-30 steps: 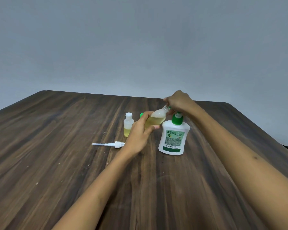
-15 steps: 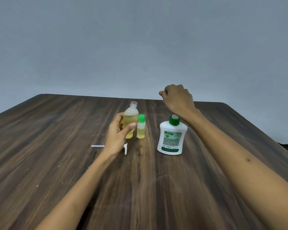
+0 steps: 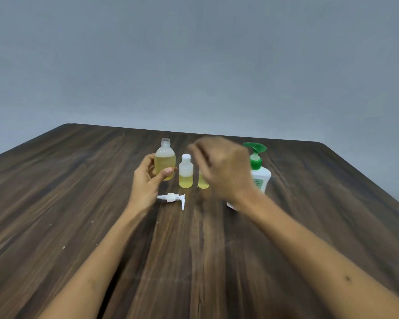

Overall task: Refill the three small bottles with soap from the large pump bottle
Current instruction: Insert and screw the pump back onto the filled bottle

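Observation:
My left hand (image 3: 148,180) grips a round clear bottle (image 3: 165,161) half full of yellow soap, upright, with its neck uncapped. Just right of it on the table stands a small uncapped bottle (image 3: 186,172) holding yellow soap. A second small bottle (image 3: 203,182) is mostly hidden behind my right hand (image 3: 224,168), which is blurred with motion above the bottles; its fingers cannot be made out. The large white pump bottle (image 3: 262,178) with a green pump head stands behind my right wrist.
A loose white pump head (image 3: 173,198) lies on the dark wooden table (image 3: 78,203) just in front of the small bottles. The table's far edge meets a plain grey wall. A few pale crumbs dot the wood at the left.
My left hand brought the round bottle upright and to the left of the small bottles. My right hand swung left and down from above the large bottle, uncovering its green pump head.

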